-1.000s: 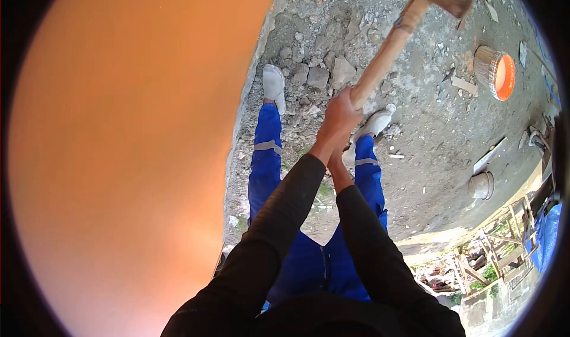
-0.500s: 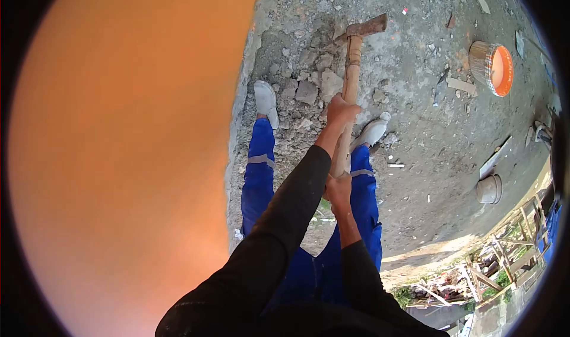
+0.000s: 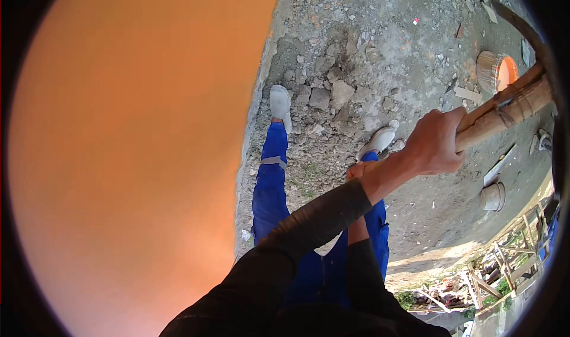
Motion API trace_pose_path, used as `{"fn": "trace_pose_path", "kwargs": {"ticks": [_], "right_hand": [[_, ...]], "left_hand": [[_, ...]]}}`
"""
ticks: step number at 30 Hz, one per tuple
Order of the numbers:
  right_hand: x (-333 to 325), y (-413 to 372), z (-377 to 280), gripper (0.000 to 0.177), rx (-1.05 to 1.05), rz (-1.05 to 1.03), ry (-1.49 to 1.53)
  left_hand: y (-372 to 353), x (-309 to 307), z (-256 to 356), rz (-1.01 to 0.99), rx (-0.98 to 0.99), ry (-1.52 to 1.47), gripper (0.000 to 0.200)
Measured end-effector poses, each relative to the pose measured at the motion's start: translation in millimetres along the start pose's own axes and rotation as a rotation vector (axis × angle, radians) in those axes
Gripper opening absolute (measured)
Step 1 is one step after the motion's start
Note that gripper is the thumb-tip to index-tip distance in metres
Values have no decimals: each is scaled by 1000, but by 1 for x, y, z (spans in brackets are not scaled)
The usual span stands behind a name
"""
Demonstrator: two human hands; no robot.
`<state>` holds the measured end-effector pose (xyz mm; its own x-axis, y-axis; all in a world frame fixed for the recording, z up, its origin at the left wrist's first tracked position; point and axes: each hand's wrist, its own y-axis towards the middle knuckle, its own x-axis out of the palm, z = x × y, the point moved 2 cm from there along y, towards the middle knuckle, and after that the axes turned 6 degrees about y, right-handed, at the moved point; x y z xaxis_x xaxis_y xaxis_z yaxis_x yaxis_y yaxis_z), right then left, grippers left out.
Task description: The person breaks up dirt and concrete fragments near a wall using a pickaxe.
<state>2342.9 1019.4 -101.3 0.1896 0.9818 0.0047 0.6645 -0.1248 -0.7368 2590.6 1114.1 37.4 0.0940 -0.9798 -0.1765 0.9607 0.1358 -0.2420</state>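
Left hand (image 3: 436,141) clamped on the pickaxe (image 3: 493,120) handle near its head, right of scene; right hand (image 3: 356,169) mostly behind left forearm (image 3: 389,180), can't tell its grip; I'd want firm hands, head clear of the orange-rimmed bucket (image 3: 487,71).

One pickaxe (image 3: 504,118), two buckets (image 3: 487,71)
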Motion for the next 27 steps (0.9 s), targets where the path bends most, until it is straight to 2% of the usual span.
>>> {"fn": "trace_pose_path", "kwargs": {"ticks": [1, 3, 5, 6, 9, 10, 12, 14, 15, 16, 18, 20, 21, 23, 25, 27], "right_hand": [[38, 23, -38, 18, -30, -23, 27], [122, 50, -123, 19, -185, -33, 96], [195, 54, -182, 22, -241, -99, 182], [219, 63, -180, 23, -238, -206, 328], [253, 76, -113, 24, -155, -292, 265], [248, 77, -57, 20, -58, -337, 376], [220, 59, 38, 12, -72, -297, 106], [185, 14, 76, 15, 14, -242, -253], [170, 1, 86, 19, 208, -274, -229], [161, -4, 85, 20, 202, -246, -275], [141, -11, 69, 21, 197, -219, -320], [113, -31, 28, 17, 580, -233, -357], [90, -54, 23, 15, 618, -215, -351], [61, -88, 17, 12, 637, -159, -309], [25, -113, 27, 14, 608, -170, -322], [-2, -138, 54, 21, 490, -152, -327]], "left_hand": [[24, -17, 30, 20, 80, 24, 33], [62, -54, 73, 188, 293, 144, 35], [84, -95, 78, 250, 344, 258, 39], [87, -113, 61, 264, 307, 294, 40], [64, -153, -30, 341, 142, 355, 41], [44, -162, -70, 272, -11, 357, 42], [-10, -173, -151, 246, -300, 394, 46], [-71, -162, -247, 255, -641, 380, 51], [-96, -155, -282, 239, -741, 380, 51], [-109, -149, -303, 229, -838, 379, 52], [-105, -130, -306, 196, -881, 349, 51], [-123, -110, -316, 151, -950, 322, 51], [-142, -90, -326, 147, -1030, 125, 46], [-123, -75, -341, 168, -1083, -254, 37], [-159, -49, -305, 228, -1208, 42, 32], [-188, -24, -297, 158, -1162, 200, 35]]}}
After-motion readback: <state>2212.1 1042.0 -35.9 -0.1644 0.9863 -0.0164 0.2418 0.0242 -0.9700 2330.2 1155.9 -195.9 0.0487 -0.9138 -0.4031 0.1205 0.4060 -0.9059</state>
